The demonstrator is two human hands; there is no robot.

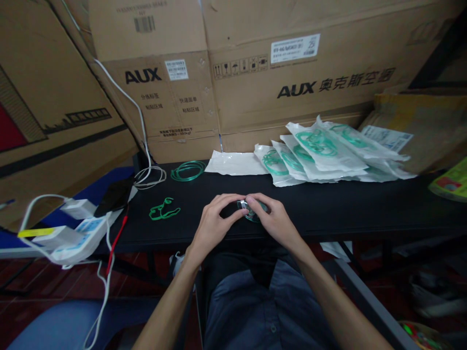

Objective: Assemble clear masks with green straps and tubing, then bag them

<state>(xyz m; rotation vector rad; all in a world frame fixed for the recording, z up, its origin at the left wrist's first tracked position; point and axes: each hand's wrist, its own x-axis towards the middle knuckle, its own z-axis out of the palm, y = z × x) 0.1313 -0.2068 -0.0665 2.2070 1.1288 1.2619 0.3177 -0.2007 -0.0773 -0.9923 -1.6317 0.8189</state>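
Observation:
Both my hands meet at the front middle of the black table, around a small clear plastic mask (252, 214) with a shiny metal strip. My left hand (219, 216) pinches its left side near the strip, between thumb and fingers. On the right side, my right hand (272, 214) has its thumb over the top and its fingers curled around the edge. Much of the mask is hidden by my fingers. To the left lie a green elastic strap (164, 210) and a coil of green tubing (188, 171). Behind my hands rests a flat white pouch (237, 163).
White packs with green tubing (317, 150) are piled at the back right. Large cardboard boxes (248, 107) stand behind the table (365, 209). A power strip (87, 236) with plugs and cables sits at the left, beside a black phone-like object (114, 197).

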